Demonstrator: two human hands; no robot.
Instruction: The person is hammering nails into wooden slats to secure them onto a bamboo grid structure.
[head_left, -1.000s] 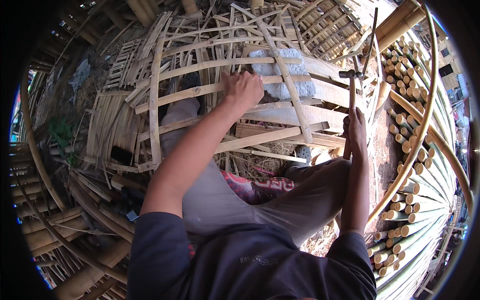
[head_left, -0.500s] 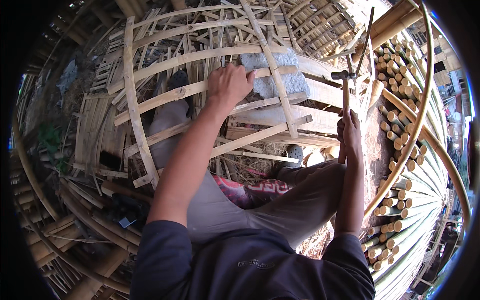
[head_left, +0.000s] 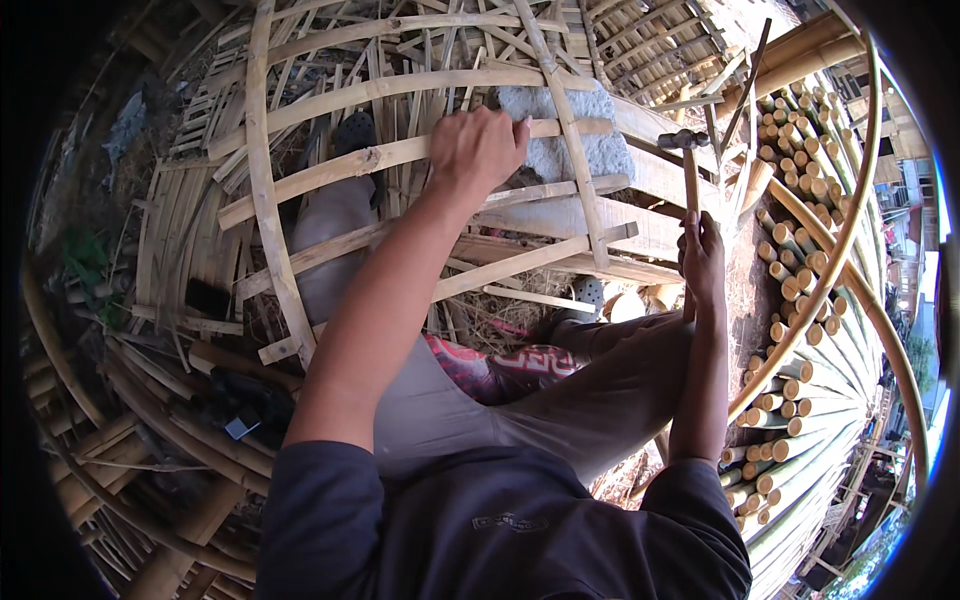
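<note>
A ladder-like frame of split bamboo slats (head_left: pixel 330 170) lies across my lap and a pale stone block (head_left: pixel 540 110). Two long side strips cross several cross slats. My left hand (head_left: pixel 478 150) is closed around one cross slat, near the right side strip (head_left: pixel 568 130) and the block. On the right, my right hand (head_left: pixel 702 255) grips the wooden handle of a hammer (head_left: pixel 690 180). The hammer's dark metal head points up and stands apart from the bamboo frame.
Stacked bamboo poles (head_left: pixel 800 390) lie along the right, with a long curved bamboo strip (head_left: pixel 850 230) in front. Flat planks (head_left: pixel 640 230) lie beyond my knees. Loose bamboo pieces (head_left: pixel 190 230) and a dark bag-like object (head_left: pixel 245 400) are at left. A lattice panel (head_left: pixel 660 50) is at the back.
The bamboo frame has shifted away from me, its far slats higher in view, with my left hand still on a slat. The hammer stays raised, tilted slightly more to the left.
</note>
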